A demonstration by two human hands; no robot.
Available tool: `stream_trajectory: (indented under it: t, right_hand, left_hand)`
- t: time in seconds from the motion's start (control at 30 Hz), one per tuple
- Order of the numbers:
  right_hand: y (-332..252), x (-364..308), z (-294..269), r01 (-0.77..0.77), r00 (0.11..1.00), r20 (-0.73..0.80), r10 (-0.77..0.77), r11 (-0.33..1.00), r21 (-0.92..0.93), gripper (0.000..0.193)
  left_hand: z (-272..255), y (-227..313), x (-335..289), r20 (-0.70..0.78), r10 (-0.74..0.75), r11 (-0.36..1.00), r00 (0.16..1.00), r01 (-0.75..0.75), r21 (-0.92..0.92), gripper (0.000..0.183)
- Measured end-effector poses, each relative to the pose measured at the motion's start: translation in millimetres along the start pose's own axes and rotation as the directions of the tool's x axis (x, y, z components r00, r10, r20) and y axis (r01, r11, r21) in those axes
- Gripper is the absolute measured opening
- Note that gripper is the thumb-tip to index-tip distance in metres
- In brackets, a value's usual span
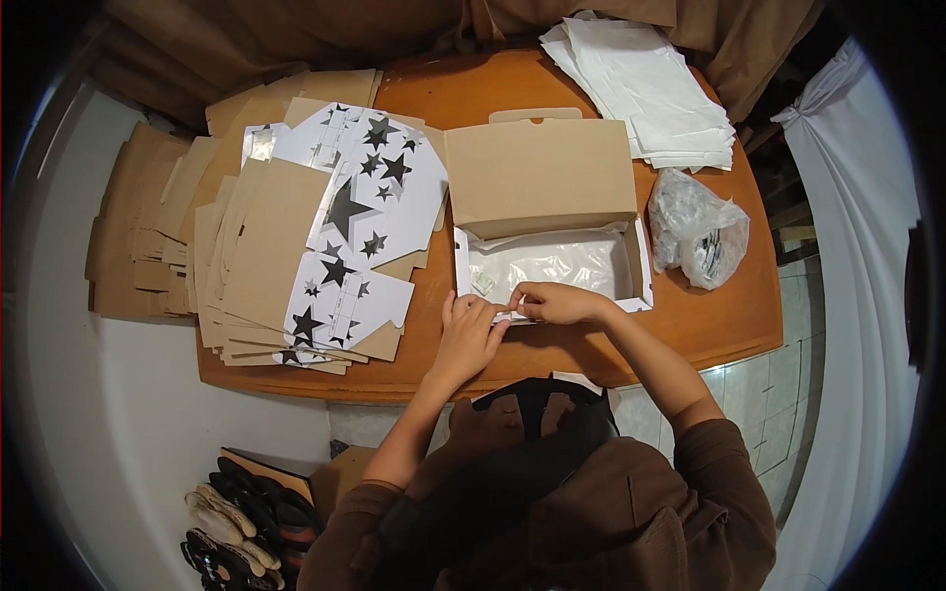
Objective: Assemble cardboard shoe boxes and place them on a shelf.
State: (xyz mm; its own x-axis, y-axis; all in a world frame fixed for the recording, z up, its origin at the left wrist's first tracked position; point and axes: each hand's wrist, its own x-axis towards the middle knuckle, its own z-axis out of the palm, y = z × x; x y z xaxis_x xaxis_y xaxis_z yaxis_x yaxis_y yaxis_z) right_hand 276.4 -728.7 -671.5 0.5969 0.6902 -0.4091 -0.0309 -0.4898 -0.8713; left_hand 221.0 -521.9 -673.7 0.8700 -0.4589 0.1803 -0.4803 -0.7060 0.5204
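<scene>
An open cardboard box (540, 177) stands on the table in front of me, brown inside with white outer walls. Its lid is raised at the far side. Clear crinkled plastic (552, 264) lies inside, with a small pale packet (483, 284) near the left end. My left hand (469, 337) grips the front wall by the near left corner, fingers bent over the edge. Beside it, my right hand (558, 303) has its fingertips pinched together at the same wall. What lies between those fingertips is too small to make out.
Flat cardboard blanks (266, 246) are piled on the left, one printed with black stars (345, 212). White sheets (645, 94) are stacked at the far right. A clear plastic bag (698, 229) sits right of the box. Several shoes (251, 522) lie low on the left.
</scene>
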Motion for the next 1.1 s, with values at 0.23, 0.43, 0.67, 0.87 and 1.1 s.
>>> stream_trajectory:
  t: [0.23, 0.43, 0.67, 0.87, 1.1]
  right_hand:
    - [10.0, 0.4, 2.2, 0.061, 0.998, -0.015, -0.059, 0.98, 0.191, 0.017]
    - [-0.2, -2.8, 1.1, 0.071, 0.996, -0.049, -0.069, 0.996, 0.06, 0.016]
    - [-13.1, -3.8, -74.8, 0.218, 0.783, -0.544, -0.304, 0.951, -0.217, 0.019]
    - [-26.4, 9.2, -153.2, -0.242, 0.49, -0.647, -0.584, 0.621, -0.745, 0.033]
    - [-20.3, 31.7, -182.2, -0.472, 0.463, -0.78, -0.421, 0.628, -0.619, 0.052]
  left_hand:
    - [-1.3, 1.1, 0.8, -0.018, -0.022, 0.999, 1.0, 0.021, -0.033, 0.023]
    - [-3.1, 3.1, 1.4, 0.017, -0.047, 0.998, 0.999, 0.047, -0.04, 0.024]
    - [-25.3, -15.0, 45.0, -0.09, -0.008, 0.999, 0.996, 0.011, 0.038, 0.029]
    - [-44.0, -48.3, 142.0, -0.253, 0.083, 0.979, 0.964, -0.032, 0.202, 0.041]
    - [-52.7, -50.2, 215.1, -0.279, 0.197, 0.918, 0.94, -0.077, 0.39, 0.054]
